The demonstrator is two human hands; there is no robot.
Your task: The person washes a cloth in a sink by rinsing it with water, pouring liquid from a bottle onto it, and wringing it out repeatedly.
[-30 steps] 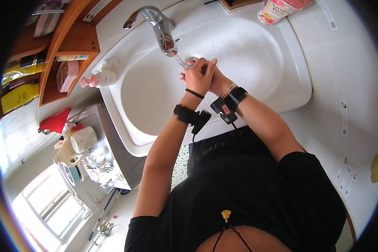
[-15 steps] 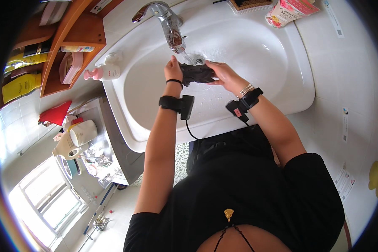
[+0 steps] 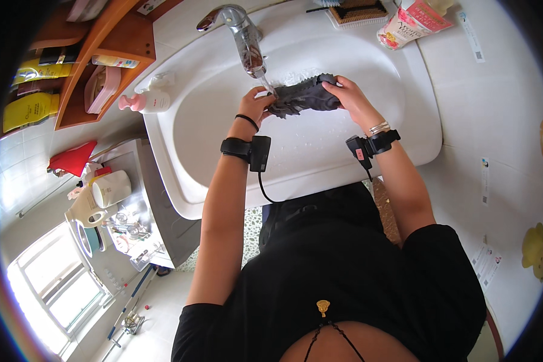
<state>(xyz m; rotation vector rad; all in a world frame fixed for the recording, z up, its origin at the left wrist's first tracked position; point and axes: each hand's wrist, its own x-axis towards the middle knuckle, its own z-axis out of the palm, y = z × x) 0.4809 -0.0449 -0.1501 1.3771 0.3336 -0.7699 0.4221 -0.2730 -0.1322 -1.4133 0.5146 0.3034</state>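
Holding a dark grey cloth (image 3: 301, 96) under the running tap (image 3: 247, 42), over the white basin (image 3: 344, 163).

Gripping it at both ends: left hand (image 3: 256, 104) clenched on the end nearest the stream, right hand (image 3: 347, 99) clasping the far end, long axis lying left to right between the grips, stretched just below the spout.

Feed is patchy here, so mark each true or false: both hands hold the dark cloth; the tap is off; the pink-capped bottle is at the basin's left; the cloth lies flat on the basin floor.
1. Both hands hold the dark cloth. True: left hand and right hand grip its ends.
2. The tap is off. False: water runs from it.
3. The pink-capped bottle is at the left of the basin. True.
4. The cloth lies flat on the basin floor. False: it is held up under the tap.
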